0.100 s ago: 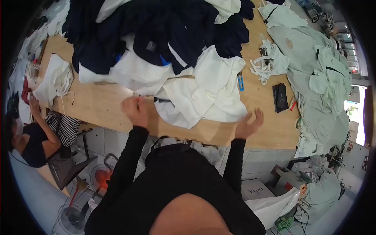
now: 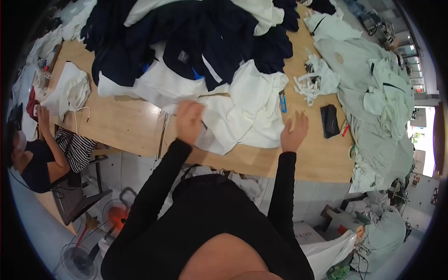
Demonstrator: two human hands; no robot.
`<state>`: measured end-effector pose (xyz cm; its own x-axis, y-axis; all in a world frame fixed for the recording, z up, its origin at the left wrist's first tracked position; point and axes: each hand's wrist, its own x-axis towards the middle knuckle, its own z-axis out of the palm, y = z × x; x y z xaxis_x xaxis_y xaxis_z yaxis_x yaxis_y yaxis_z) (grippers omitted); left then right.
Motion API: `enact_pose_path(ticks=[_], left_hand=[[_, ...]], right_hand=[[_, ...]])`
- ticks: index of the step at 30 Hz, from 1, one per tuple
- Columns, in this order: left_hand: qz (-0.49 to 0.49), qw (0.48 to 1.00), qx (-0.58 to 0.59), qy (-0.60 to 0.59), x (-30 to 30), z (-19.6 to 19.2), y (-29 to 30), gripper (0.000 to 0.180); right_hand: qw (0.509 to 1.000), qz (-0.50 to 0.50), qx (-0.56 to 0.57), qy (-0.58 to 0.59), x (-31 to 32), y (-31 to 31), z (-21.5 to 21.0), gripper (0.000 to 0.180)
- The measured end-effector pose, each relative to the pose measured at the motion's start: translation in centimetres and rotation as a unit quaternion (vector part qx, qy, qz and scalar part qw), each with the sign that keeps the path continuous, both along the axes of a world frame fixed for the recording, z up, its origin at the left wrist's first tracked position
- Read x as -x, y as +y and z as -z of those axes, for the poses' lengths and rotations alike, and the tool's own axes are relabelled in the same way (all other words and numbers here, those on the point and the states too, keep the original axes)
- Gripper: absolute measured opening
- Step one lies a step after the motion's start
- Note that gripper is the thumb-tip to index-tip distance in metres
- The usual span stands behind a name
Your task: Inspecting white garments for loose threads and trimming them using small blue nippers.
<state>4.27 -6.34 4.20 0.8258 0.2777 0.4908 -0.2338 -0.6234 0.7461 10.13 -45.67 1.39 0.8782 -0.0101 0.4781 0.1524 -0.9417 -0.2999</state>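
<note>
At centre frame, the left hand (image 2: 189, 122) has shifted onto the white garment (image 2: 247, 109), fingers curled on it, while the right hand (image 2: 295, 132) hovers open over the tabletop (image 2: 126, 126).

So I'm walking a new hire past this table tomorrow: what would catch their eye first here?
Probably the big heap of dark navy garments at the far side of the wooden table, with white garments spilling toward the person. The left hand rests on that white cloth; the right hand is spread open beside it. Pale green garments fill the right end.
</note>
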Motion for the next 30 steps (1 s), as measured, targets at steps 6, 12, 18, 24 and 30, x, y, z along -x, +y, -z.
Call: enact_pose_path(ticks=[6, 12, 18, 24, 30], left_hand=[[0.081, 0.997, -0.005, -0.001, -11.9, 1.1, -11.9, 0.020], [0.059, 0.981, 0.135, 0.125, -9.8, 1.5, -12.4, 0.018], [-0.092, 0.971, 0.143, 0.170, 4.1, 0.1, -0.9, 0.018], [-0.280, 0.935, 0.205, 0.072, 11.3, 1.8, 11.0, 0.037], [-0.019, 0.995, 0.011, 0.093, 3.3, -5.7, -1.4, 0.055]], right_hand=[[0.997, -0.004, 0.042, 0.070, -2.0, -0.6, 2.5, 0.035], [0.992, 0.089, -0.094, 0.009, 3.7, -1.7, 3.6, 0.019], [0.979, 0.110, -0.163, -0.060, 4.5, -1.4, 2.8, 0.031], [0.976, 0.155, -0.147, -0.050, 2.7, -3.8, 2.8, 0.028], [0.987, 0.075, -0.087, -0.111, 2.9, -1.2, -1.1, 0.018]])
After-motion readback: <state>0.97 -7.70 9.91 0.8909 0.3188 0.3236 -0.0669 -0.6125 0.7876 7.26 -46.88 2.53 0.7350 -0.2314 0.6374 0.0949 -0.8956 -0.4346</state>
